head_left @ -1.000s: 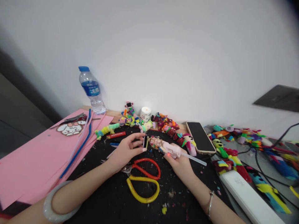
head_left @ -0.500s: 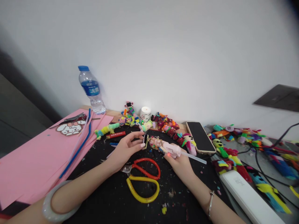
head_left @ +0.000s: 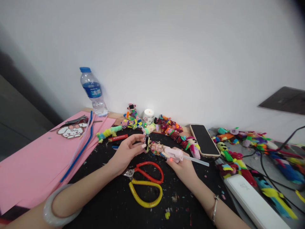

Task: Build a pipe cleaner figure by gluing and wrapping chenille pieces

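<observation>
My right hand (head_left: 182,163) is closed around a pale pink glue gun (head_left: 172,153), with a translucent glue stick (head_left: 197,161) jutting from its back end and a red light glowing on its side. Bits of coloured fluff cover the gun's front part. Between the fingertips of my left hand (head_left: 128,151) is a small black and pale yellow-green piece (head_left: 147,143), right at the gun's nozzle end; whether they touch I cannot tell. Below the hands lie scissors (head_left: 149,173) with one red and one yellow handle, their blades partly hidden by my left forearm.
Fuzzy pipe-cleaner figures (head_left: 175,135) line the back around a white cup (head_left: 148,116). A phone (head_left: 205,140) and a white power bank-like block (head_left: 254,200) lie right, among cables. Pink sheets (head_left: 30,159), blue pipe cleaners (head_left: 78,152) and a water bottle (head_left: 92,92) are left.
My left fingers have turned the small piece, so it shows a more rounded side toward the nozzle. The glue gun has shifted very slightly left.
</observation>
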Demonstrator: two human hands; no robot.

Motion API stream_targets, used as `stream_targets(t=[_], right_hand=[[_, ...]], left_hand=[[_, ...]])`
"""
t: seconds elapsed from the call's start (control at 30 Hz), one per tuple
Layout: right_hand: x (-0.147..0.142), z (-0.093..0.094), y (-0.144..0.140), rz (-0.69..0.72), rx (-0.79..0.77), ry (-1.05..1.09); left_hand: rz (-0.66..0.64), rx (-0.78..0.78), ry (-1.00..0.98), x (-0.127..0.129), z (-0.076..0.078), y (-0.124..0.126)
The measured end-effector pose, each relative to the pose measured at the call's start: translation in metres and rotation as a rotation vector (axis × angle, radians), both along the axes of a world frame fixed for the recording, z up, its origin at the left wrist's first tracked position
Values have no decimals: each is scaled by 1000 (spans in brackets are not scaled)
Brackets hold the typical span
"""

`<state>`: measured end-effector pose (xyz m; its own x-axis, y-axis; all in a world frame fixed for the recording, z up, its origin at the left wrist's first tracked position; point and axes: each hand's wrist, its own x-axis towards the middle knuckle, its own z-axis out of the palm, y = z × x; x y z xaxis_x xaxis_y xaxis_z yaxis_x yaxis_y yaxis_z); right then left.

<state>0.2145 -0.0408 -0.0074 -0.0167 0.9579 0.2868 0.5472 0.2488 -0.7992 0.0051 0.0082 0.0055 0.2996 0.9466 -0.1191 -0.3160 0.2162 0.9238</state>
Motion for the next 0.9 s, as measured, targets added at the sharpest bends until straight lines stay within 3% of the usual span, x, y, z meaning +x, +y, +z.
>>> stream_targets(t=[0.9], right_hand=[[1,0,0,43,-55,36]], left_hand=[[1,-40,-44,-3,-3,2]])
